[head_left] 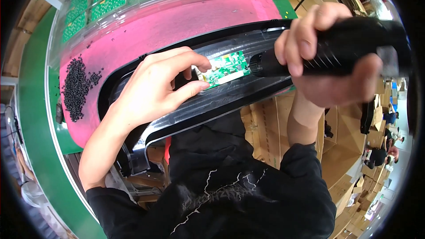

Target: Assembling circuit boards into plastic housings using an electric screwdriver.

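Gripping a black cylindrical tool, the right hand is raised; the left hand arches, thumb and forefinger parted, at a green rectangular circuit board.

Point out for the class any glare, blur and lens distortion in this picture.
Head view: bright light washes out the left hand and streaks the glossy black housing; head view: the right hand looks blurred around its black screwdriver-like tool; head view: the green surface at left bows along the rim.
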`<state>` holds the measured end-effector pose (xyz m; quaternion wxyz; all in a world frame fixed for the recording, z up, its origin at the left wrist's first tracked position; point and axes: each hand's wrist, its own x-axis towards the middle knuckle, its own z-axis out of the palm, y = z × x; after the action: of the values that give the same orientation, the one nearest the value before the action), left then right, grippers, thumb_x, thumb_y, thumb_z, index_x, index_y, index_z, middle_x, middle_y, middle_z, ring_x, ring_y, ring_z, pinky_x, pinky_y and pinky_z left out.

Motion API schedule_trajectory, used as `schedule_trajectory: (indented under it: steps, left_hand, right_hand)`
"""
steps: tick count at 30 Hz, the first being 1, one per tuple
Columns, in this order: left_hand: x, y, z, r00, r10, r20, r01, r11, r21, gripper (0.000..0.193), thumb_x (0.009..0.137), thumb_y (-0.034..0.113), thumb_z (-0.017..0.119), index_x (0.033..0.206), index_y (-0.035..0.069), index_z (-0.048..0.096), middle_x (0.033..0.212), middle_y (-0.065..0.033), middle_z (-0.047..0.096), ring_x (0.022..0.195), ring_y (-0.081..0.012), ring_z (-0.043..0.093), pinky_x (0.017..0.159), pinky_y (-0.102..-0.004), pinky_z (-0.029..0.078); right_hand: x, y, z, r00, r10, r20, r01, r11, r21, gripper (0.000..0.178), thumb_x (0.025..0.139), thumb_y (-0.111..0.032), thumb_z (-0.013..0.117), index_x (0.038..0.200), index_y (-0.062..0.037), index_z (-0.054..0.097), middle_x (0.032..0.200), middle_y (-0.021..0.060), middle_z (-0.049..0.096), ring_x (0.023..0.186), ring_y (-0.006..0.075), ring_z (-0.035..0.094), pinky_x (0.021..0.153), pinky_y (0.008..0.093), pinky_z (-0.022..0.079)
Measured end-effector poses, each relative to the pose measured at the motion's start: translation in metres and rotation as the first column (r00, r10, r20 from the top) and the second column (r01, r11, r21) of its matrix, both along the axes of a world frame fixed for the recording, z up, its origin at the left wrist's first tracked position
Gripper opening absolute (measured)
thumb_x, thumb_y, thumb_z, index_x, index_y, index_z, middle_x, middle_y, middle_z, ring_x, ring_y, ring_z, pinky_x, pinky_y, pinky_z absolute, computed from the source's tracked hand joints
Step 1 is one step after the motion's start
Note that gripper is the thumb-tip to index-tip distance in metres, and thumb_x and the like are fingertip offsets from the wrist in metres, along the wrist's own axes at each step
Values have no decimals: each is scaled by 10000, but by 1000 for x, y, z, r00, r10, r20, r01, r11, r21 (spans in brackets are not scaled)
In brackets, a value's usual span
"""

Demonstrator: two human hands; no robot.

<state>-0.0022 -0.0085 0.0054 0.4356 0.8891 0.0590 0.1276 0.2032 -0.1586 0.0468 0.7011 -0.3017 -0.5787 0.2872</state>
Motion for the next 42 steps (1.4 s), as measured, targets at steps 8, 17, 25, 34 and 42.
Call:
schedule_trajectory:
  steps: [8, 17, 25, 34, 42]
  left_hand:
    - [0, 0, -2, 997, 39, -62, -35, 997, 67, 160, 806, 38, 689, 961, 29, 652, 914, -48, 658, 720, -130, 612, 538, -253, 445]
    - [-3, 9, 13, 961, 126, 244, -164, 977, 139, 109, 828, 18, 665, 937, 19, 670, 851, -56, 665, 696, -110, 609, 527, -226, 432]
    - [-71, -18, 62, 866, 450, 219, -422, 891, -165, 102, 830, -31, 588, 925, -35, 624, 893, -115, 647, 782, -167, 625, 641, -264, 480]
    - [-187, -50, -51, 594, 796, -120, -790, 605, 104, 329, 940, 292, 614, 898, -34, 618, 655, -97, 614, 554, -179, 543, 498, -326, 425]
    - [-169, -87, -110, 856, 511, -76, -227, 239, -944, 934, 778, 700, 414, 1203, -121, 540, 957, -266, 686, 729, -336, 690, 600, -362, 542]
  right_hand:
    - [13, 3, -23, 989, -113, -97, 100, 986, -135, 624, 893, -595, 492, 1069, 2, 505, 744, 73, 526, 498, 138, 508, 547, 306, 449]
    - [1, 17, -15, 968, -235, 91, 250, 943, -221, 552, 867, -532, 563, 992, 1, 495, 683, 67, 518, 467, 106, 474, 486, 265, 424]
    - [12, 9, -20, 991, -91, -101, 62, 965, -257, 569, 842, -560, 627, 1008, -29, 508, 682, 35, 519, 478, 114, 481, 496, 250, 394]
    - [43, 43, -21, 551, -483, -680, 133, 856, -500, 204, 866, -202, 690, 896, -48, 559, 780, 54, 546, 705, 186, 586, 654, 390, 533]
    - [7, 39, -18, 766, -410, -495, 150, 863, -483, 410, 875, -118, 658, 1224, -43, 459, 1066, 81, 541, 971, 193, 564, 779, 449, 579]
